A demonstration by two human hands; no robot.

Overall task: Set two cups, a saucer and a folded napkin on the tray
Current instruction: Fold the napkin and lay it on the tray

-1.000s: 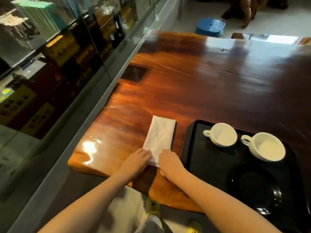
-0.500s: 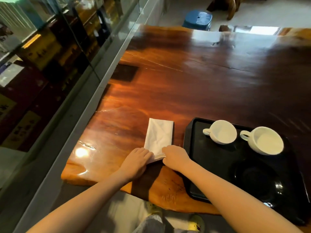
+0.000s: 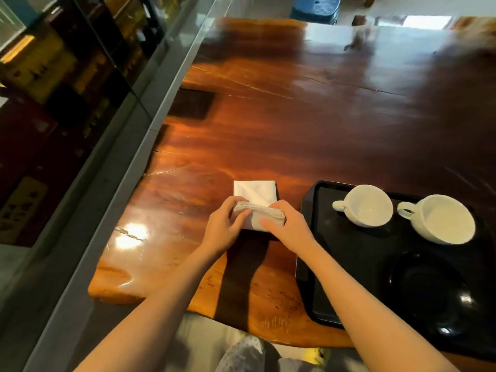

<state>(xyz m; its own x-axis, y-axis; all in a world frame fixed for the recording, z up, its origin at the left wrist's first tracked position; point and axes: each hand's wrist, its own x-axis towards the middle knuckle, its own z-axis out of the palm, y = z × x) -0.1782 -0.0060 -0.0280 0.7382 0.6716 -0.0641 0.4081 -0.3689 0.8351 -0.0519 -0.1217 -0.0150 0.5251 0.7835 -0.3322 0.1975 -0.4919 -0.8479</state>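
Note:
A white napkin [image 3: 255,190] lies on the wooden table just left of the black tray [image 3: 308,237]. Its near end is folded up and over toward the far end. My left hand [image 3: 224,228] grips the fold's left side and my right hand [image 3: 288,226] grips its right side. On the tray's far part stand two white cups, one on the left [image 3: 366,205] and one on the right [image 3: 442,218], both upright and empty. A black saucer [image 3: 429,285] rests on the tray's near right, hard to make out against the tray.
The glossy wooden table [image 3: 295,116] stretches far ahead. A glass display cabinet [image 3: 67,89] with a grey ledge runs along the left. A blue stool [image 3: 314,9] stands beyond the table's far edge. The table's near edge is irregular.
Both hands have lifted the napkin's near end and carried it forward over the rest, making it shorter. The cups, saucer and tray have stayed put.

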